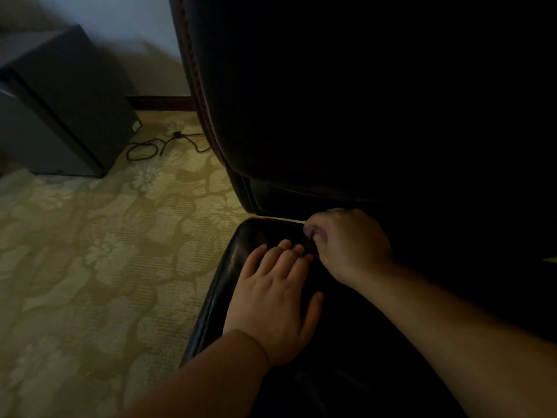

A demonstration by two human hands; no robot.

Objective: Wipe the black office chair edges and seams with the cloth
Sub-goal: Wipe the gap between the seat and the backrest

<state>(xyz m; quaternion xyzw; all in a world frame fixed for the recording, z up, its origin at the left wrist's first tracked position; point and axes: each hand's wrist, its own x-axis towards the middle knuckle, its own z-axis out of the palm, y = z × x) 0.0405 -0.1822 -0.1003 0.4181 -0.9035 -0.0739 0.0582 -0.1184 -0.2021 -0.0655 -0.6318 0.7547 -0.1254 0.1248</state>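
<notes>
glossy black leather chair [241, 251], rounded edge

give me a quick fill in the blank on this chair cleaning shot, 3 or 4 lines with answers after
1. The left hand lies flat with straight fingers on the chair's ____.
2. The right hand has its fingers ____ near the gap below the backrest.
3. A black ____ lies coiled on the patterned carpet beside the dark cabinet.
4. The stitched seam runs down the backrest's ____ edge in this view.

Missing words: seat; curled; cable; left
</notes>
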